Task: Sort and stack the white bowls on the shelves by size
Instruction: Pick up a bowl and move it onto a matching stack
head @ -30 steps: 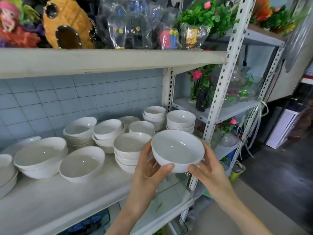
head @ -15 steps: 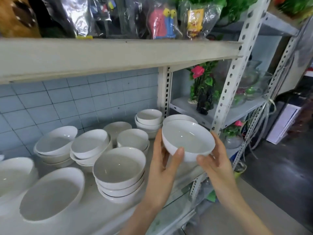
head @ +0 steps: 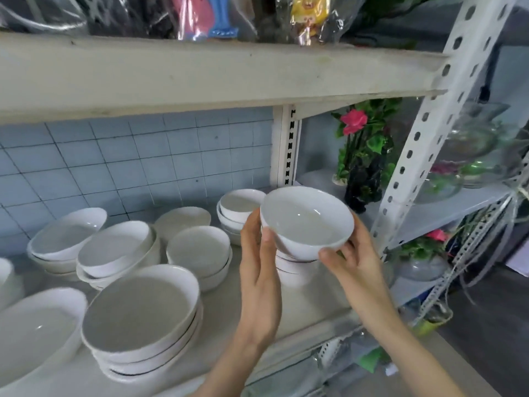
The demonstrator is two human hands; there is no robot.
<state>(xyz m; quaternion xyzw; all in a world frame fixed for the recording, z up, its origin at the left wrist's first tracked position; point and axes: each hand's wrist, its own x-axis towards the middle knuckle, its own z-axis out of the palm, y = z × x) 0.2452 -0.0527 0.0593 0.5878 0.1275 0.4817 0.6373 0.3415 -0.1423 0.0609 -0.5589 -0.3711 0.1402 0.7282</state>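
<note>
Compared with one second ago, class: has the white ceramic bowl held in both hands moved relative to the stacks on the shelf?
Yes. The held white ceramic bowl has travelled back and right, from beside the front stack of bowls to above the rear stack.

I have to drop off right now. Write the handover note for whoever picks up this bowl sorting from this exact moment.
Left hand: holds the white bowl at its left side.
Right hand: holds the same bowl from the right and underneath.
The bowl is tilted, in the air just above a short stack at the shelf's right end, not yet set down.
Already stacked: large stack at front, more stacks behind it, small stack at the back.
Left: set this bowl down, probably on the stack below if sizes match, then deal with the loose bowl at front left.
</note>
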